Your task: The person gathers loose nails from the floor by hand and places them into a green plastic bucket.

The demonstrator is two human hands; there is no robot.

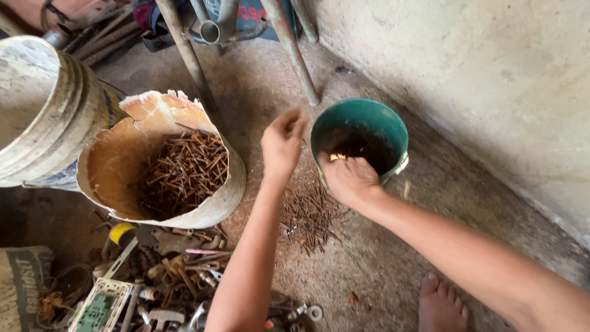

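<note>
While the cut-open bucket of rusty nails (178, 172) is sitting off to the left, the green bucket (384, 126) is lying right under the right hand (349, 178), which is curling over its near rim, fingers closed (around what, can't tell). The left hand (281, 142) is hovering pinched above the nails on the floor (307, 215).

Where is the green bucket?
In the head view, the green bucket stands on the floor right of centre, near the wall, under the right hand.

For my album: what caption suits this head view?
Right hand at round green plastic bucket; left hand above rusty nails.
</note>
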